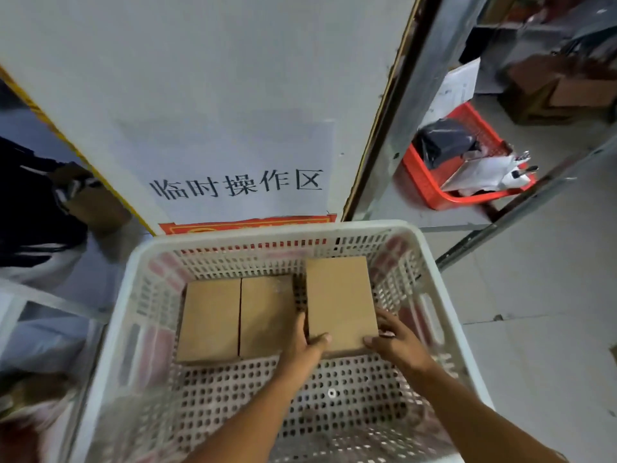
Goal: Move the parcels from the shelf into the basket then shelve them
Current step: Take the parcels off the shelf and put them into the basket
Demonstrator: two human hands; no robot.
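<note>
Head view, looking down into a white perforated basket [447,295] that fills the lower half of the frame. Three brown cardboard parcels lie inside it, toward the far wall. The left parcel [209,320] and the middle parcel [267,315] lie flat on the basket floor, side by side with their long edges touching. The right parcel [340,300] sits higher than the other two, separated from the middle parcel by a narrow gap, and I cannot tell whether its underside touches the floor.

My left hand [305,344] grips the near left corner of the right parcel: the thumb lies over the top face at the near edge, and the fingers reach into the gap along the parcel's left side. My right hand [395,339] grips the near right corner, thumb on the near edge and fingers curled against the right side. Both forearms enter from the bottom of the frame.

Behind the basket stands a white panel [207,78] bearing a paper sign [237,185] printed with black characters. To the right, a red basket [420,182] rests on a grey metal shelf [394,105] and holds a black bag [440,142] and white packets [484,175].
</note>
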